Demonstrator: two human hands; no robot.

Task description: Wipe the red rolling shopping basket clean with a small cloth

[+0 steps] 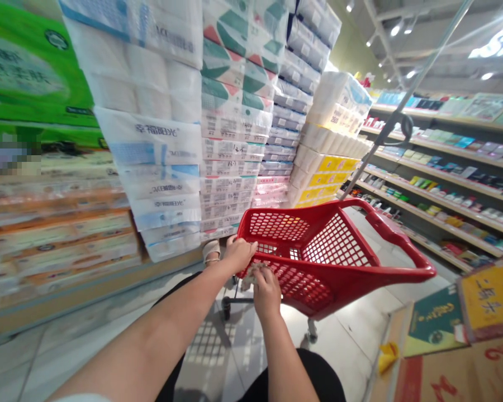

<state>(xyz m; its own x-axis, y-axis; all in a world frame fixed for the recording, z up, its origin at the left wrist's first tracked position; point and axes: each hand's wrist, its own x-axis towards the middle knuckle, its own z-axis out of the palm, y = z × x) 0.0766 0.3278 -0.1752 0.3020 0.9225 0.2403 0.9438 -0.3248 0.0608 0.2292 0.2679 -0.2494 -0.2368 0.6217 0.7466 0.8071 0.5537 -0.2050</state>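
A red plastic shopping basket on wheels stands tilted on the tiled floor in front of me. My left hand is closed over the basket's near rim. My right hand is closed on a pale cloth-like wad, pressed against the outside of the basket's near wall just below the rim. A thin grey pull handle rises from the basket's far side toward the upper right.
Tall stacks of packaged tissue and toilet paper fill the left side. Shelves of small goods line the right. Printed cardboard boxes sit at the lower right. The aisle floor runs between them.
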